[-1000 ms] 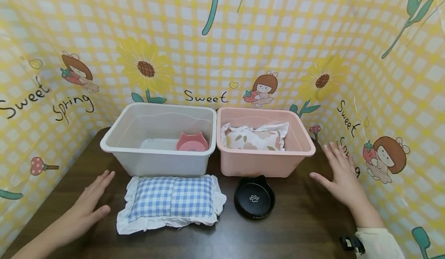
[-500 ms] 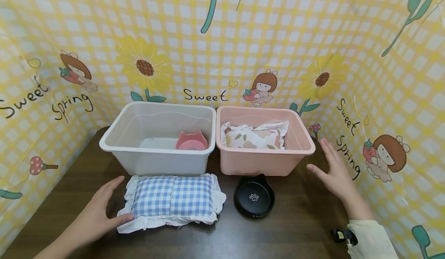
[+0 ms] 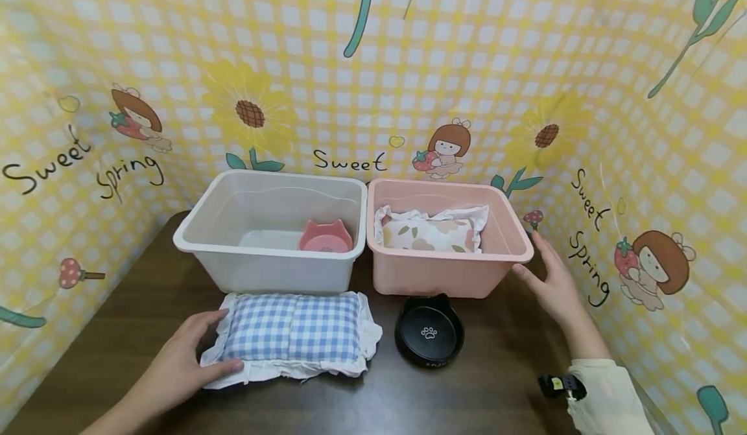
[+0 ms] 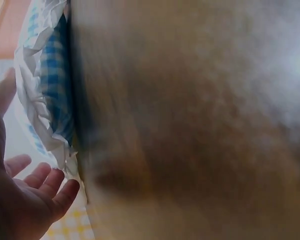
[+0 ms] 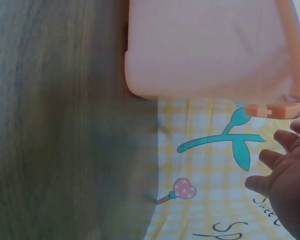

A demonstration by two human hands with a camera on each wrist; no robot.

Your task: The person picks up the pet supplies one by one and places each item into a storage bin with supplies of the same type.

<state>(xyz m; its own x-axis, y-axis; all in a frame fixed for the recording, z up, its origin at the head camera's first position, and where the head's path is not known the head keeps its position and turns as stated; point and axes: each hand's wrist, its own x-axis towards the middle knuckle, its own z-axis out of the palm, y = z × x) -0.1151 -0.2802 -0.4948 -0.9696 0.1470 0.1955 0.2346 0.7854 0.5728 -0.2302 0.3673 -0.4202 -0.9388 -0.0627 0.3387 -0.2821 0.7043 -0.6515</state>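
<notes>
A blue-and-white checked pillow [image 3: 292,328] with a white ruffled edge lies on the table in front of the grey bin [image 3: 274,270]. At its left end is my left hand [image 3: 177,357], thumb and fingers spread to either side of the corner; the thumb is over the ruffle. In the left wrist view the fingers are parted beside the ruffle, not closed on it. My right hand [image 3: 557,292] is beside the right end of the pink bin [image 3: 440,276], fingers loosely extended, thumb near the rim. In the right wrist view its fingers are close below that rim; touching is unclear.
A black cat-eared bowl [image 3: 428,334] with a paw print stands before the pink bin. Inside the grey bin is a pink cat-eared bowl [image 3: 325,235]; inside the pink one lies a floral pillow [image 3: 432,234]. Patterned yellow cloth [image 3: 362,98] walls the table [image 3: 467,402].
My left hand has moved rightward to the checked pillow's left end. My right hand has come in leftward, closer to the pink bin's rim. The bins, bowls and pillows lie as before.
</notes>
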